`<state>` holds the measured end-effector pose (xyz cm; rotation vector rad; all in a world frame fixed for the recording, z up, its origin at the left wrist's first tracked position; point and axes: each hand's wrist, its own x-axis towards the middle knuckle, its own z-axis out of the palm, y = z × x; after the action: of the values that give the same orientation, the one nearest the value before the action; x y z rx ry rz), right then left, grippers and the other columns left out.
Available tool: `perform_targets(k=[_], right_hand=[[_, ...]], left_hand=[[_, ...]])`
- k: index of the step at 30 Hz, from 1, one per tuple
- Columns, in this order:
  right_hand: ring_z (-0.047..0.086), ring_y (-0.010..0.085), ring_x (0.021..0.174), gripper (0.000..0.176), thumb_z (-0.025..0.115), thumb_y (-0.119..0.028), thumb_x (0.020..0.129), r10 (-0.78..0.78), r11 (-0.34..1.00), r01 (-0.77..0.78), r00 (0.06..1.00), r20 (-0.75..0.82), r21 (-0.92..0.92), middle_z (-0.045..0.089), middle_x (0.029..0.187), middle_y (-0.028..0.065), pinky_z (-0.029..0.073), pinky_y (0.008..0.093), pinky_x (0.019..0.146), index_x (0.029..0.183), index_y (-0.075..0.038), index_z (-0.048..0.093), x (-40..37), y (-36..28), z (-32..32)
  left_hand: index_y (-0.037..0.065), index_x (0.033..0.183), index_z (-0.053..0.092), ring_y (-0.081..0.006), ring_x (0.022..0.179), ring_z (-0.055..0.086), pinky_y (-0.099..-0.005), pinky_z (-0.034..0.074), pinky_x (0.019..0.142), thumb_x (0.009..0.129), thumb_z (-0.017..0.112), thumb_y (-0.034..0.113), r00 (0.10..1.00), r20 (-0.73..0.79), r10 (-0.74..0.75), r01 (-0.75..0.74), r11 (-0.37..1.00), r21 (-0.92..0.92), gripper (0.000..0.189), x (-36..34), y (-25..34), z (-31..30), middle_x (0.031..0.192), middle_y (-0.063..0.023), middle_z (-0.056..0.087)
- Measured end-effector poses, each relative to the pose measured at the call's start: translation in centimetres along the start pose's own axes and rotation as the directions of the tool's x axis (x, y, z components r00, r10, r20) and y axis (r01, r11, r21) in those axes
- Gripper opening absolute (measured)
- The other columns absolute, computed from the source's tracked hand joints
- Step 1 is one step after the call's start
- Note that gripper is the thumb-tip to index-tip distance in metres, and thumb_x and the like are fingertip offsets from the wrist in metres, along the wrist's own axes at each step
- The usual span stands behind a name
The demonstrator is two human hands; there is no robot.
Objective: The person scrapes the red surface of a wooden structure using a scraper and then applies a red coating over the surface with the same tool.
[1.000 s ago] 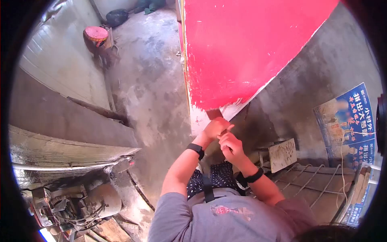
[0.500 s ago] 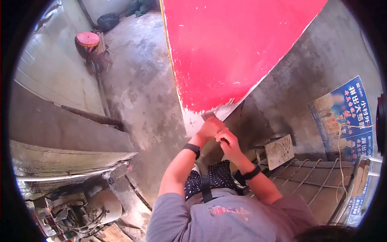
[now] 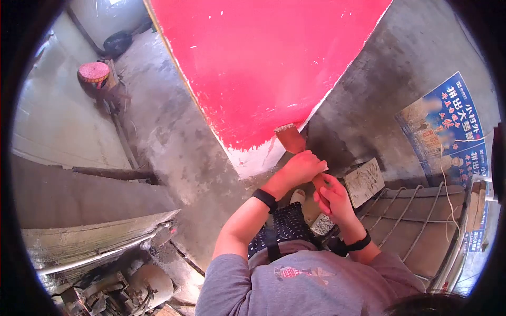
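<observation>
A brown flat-headed tool (image 3: 290, 138) reaches up from my hands, its tip over the lower right edge of a large red-painted panel (image 3: 263, 68). My left hand (image 3: 304, 167) is closed around the tool near its head. Lower on the handle, my right hand (image 3: 333, 199) grips it with the fingers wrapped round. The panel narrows to a pale, unpainted corner with a ragged paint border. Whether the tool's tip touches the panel is hard to tell.
On the right are a metal rack (image 3: 403, 221), a stained board (image 3: 363, 183) and a blue poster (image 3: 448, 126). A round pink-topped stool (image 3: 94, 71) stands at upper left. Machinery (image 3: 105, 292) lies at lower left.
Both hands have moved right and slightly down, and the tool's head has gone from the pale corner to the panel's right edge. The view has shifted, so the panel appears farther left.
</observation>
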<state>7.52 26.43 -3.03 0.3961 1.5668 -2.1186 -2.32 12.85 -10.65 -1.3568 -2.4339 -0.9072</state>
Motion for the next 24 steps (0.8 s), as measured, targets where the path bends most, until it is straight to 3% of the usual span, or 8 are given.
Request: perform_targets(k=[6, 8, 11, 17, 18, 20, 24], right_hand=[[0.037, 0.0057, 0.039, 0.036, 0.038, -0.005, 0.090, 0.017, 1.000, -0.018, 0.999, -0.032, -0.026, 0.054, 0.071, 0.0046, 0.029, 0.0198, 0.035, 0.126, -0.005, 0.041, 1.2, 2.5, -1.0], [0.037, 0.0055, 0.038, 0.037, 0.038, -0.005, 0.089, 0.015, 1.000, -0.015, 0.999, -0.044, -0.003, 0.053, 0.070, 0.0043, 0.028, 0.0198, 0.034, 0.126, -0.005, 0.041, 1.0, 2.3, -1.2], [0.036, 0.0054, 0.038, 0.038, 0.037, -0.004, 0.089, -0.014, 1.000, 0.013, 1.000, -0.026, -0.012, 0.053, 0.070, 0.0039, 0.028, 0.0197, 0.034, 0.126, -0.006, 0.042, 0.6, 0.0, -0.2], [0.035, 0.0054, 0.038, 0.037, 0.037, -0.005, 0.089, -0.021, 1.000, 0.021, 1.000, -0.019, 0.019, 0.053, 0.071, 0.0040, 0.027, 0.0200, 0.034, 0.125, -0.006, 0.043, 1.6, 1.4, -1.7], [0.036, 0.0056, 0.038, 0.037, 0.037, -0.005, 0.089, -0.048, 0.998, 0.048, 0.999, -0.012, 0.038, 0.053, 0.072, 0.0042, 0.027, 0.0203, 0.033, 0.125, -0.006, 0.043, 1.9, 2.5, -2.4], [0.036, 0.0058, 0.038, 0.037, 0.037, -0.005, 0.089, -0.014, 0.997, 0.018, 0.999, -0.045, 0.071, 0.054, 0.072, 0.0043, 0.026, 0.0205, 0.033, 0.125, -0.006, 0.043, 3.1, 4.3, -2.0], [0.038, 0.0062, 0.039, 0.035, 0.036, -0.004, 0.088, -0.054, 0.998, 0.054, 0.998, 0.027, 0.013, 0.054, 0.074, 0.0046, 0.026, 0.0208, 0.033, 0.123, -0.005, 0.044, 2.6, 2.0, -1.2]], left_hand=[[0.011, 0.086, 0.057, -0.0279, 0.069, 0.056, -0.0370, 0.045, 0.065, 0.077, 0.056, 0.018, 0.995, 0.071, 0.072, -0.069, 0.997, -0.044, 0.012, -0.4, -2.1, 3.6, 0.069, -0.0078, 0.058], [0.011, 0.087, 0.057, -0.0282, 0.070, 0.056, -0.0374, 0.045, 0.065, 0.077, 0.055, 0.017, 0.983, 0.180, 0.043, -0.037, 0.999, -0.034, 0.011, -0.1, -2.1, 3.6, 0.070, -0.0078, 0.058], [0.011, 0.088, 0.057, -0.0280, 0.072, 0.056, -0.0375, 0.045, 0.065, 0.076, 0.055, 0.015, 0.997, 0.064, 0.031, -0.024, 0.994, -0.105, 0.013, 1.0, -1.3, 1.7, 0.071, -0.0077, 0.059], [0.009, 0.085, 0.059, -0.0291, 0.071, 0.058, -0.0384, 0.046, 0.065, 0.076, 0.055, 0.016, 0.977, 0.207, 0.050, -0.044, 0.998, -0.034, 0.012, 1.4, -1.4, 2.3, 0.068, -0.0093, 0.059], [0.009, 0.085, 0.059, -0.0291, 0.071, 0.058, -0.0384, 0.046, 0.065, 0.076, 0.055, 0.016, 0.976, 0.212, 0.055, -0.047, 0.998, -0.039, 0.012, 1.0, -1.9, 3.0, 0.068, -0.0093, 0.059], [0.009, 0.088, 0.059, -0.0297, 0.073, 0.058, -0.0378, 0.046, 0.066, 0.076, 0.055, 0.015, 0.996, 0.066, 0.059, -0.049, 0.988, -0.143, 0.014, -0.3, -3.1, 4.3, 0.069, -0.0090, 0.060], [0.009, 0.091, 0.060, -0.0302, 0.073, 0.058, -0.0377, 0.046, 0.068, 0.075, 0.056, 0.015, 0.984, 0.179, 0.010, 0.005, 0.997, -0.080, 0.017, -0.4, -2.7, 4.0, 0.072, -0.0099, 0.061]])
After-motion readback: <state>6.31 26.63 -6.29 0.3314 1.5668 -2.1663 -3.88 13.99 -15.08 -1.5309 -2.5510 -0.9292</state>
